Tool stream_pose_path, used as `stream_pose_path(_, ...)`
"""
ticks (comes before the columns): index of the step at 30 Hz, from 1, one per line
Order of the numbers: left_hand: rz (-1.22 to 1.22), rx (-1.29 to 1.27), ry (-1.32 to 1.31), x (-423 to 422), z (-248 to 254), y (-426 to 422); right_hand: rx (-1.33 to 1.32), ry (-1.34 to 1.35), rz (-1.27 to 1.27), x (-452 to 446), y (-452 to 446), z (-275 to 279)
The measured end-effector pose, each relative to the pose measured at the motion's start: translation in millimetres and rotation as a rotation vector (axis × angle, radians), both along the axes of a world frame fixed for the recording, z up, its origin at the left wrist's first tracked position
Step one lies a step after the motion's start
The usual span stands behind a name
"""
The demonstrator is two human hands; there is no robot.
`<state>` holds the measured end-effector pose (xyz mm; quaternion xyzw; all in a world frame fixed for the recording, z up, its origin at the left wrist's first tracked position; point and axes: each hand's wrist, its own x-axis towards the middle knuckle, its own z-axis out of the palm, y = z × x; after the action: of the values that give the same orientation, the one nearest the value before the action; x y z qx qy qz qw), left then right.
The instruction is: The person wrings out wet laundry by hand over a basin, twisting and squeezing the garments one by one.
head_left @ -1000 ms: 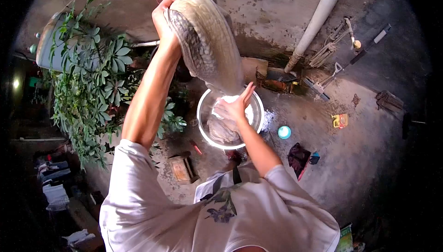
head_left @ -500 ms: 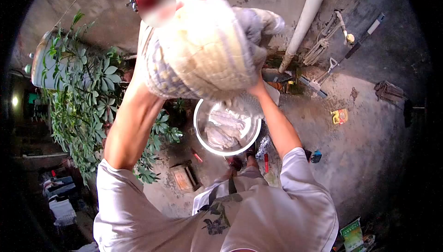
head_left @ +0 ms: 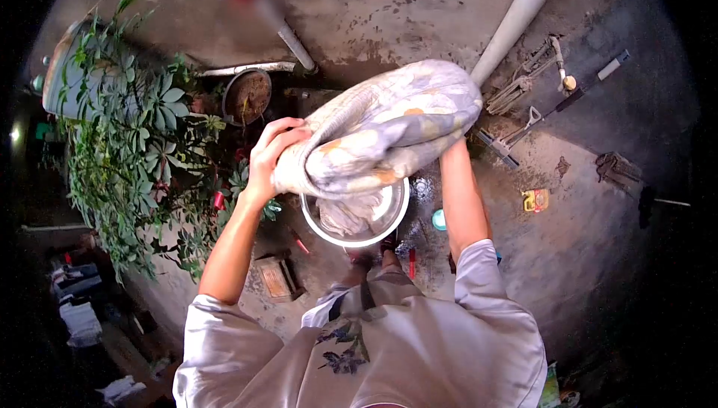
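Note:
A thick, quilted, patterned cloth point(head_left: 389, 135) in pale grey, white and yellow is held up in front of me, bunched and folded over. At its left end, my left hand point(head_left: 275, 152) is closed on the edge, fingers wrapped over it. My right hand point(head_left: 453, 151) is at the cloth's right end; its fingers are hidden behind the fabric. Below the cloth, a round metal basin point(head_left: 354, 242) stands on the ground by my feet, partly covered from view. Wet-looking greyish cloth point(head_left: 345, 215) lies inside it.
Leafy plants point(head_left: 149, 154) and a round pot point(head_left: 247, 97) are on the left. A pale pipe point(head_left: 520, 19) and a long-handled tool point(head_left: 553, 105) lean at the right. A yellow packet point(head_left: 535, 200), a small wooden stool point(head_left: 277, 279) and a turquoise-rimmed round item point(head_left: 439, 219) are on the ground.
The quilted cloth has come down from a higher, more upright position and now stretches sideways between my hands. My left hand, hidden before, now shows at its edge. The basin is more covered.

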<state>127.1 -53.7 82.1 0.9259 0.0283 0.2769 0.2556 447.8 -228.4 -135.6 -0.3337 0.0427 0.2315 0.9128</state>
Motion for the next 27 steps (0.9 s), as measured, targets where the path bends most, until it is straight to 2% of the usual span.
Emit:
stream_pose_path(2, 0.236, -0.212, 0.269, -18.6, -48.0, 16.9, -0.024, -0.046, -0.002, 10.5, -0.4, 2.4)
stream_pose_path(4, 0.535, -0.258, 0.342, -58.3, -111.0, 47.9, -0.039, -0.083, 0.0, 19.5, 0.6, 3.8)
stream_pose_path(5, 0.616, -0.407, 0.357, -90.0, -155.8, 67.9, -0.052, -0.101, 0.0, 22.1, 2.6, 3.3)
stream_pose_path(6, 0.684, -0.576, 0.315, -107.0, -164.0, 61.8, -0.064, -0.121, 0.002, 26.4, 4.6, 3.0)
stream_pose_path(11, 0.638, -0.712, 0.523, -202.0, -177.9, 13.1, -0.122, -0.211, 0.009, 57.4, 4.7, -0.3)
stream_pose_path(12, 0.645, -0.769, 0.491, -236.1, -209.5, 11.5, -0.138, -0.233, 0.014, 64.2, 2.5, -1.1)
stream_pose_path(14, 0.689, -0.857, 0.409, -288.9, -241.6, -1.2, -0.153, -0.265, 0.015, 80.0, -1.1, -0.1)
stream_pose_path(16, 0.852, -1.076, 0.393, -327.1, -247.6, -16.9, -0.171, -0.297, 0.022, 94.8, -4.8, -0.2)
stream_pose_path(17, 0.953, -1.176, 0.4, -336.5, -235.3, -26.8, -0.175, -0.307, 0.026, 104.4, -5.4, 0.9)
stream_pose_path(20, 1.157, -1.396, 0.273, -372.5, -232.7, -47.6, -0.206, -0.369, 0.048, 135.0, -7.1, -1.7)
stream_pose_path(22, 1.13, -1.434, 0.295, -387.7, -235.2, -52.2, -0.216, -0.391, 0.052, 149.1, -8.4, 0.8)
stream_pose_path(24, 1.162, -1.464, 0.217, -373.6, -214.6, -58.0, -0.195, -0.372, 0.056, 140.8, -9.7, 23.2)
stream_pose_path(26, 1.043, -1.506, 0.158, -354.9, -205.9, -56.8, -0.128, -0.298, 0.059, 119.4, -9.8, 56.9)
stream_pose_path(27, 1.016, -1.504, 0.168, -344.2, -205.3, -58.1, -0.134, -0.304, 0.058, 130.5, -13.9, 46.4)
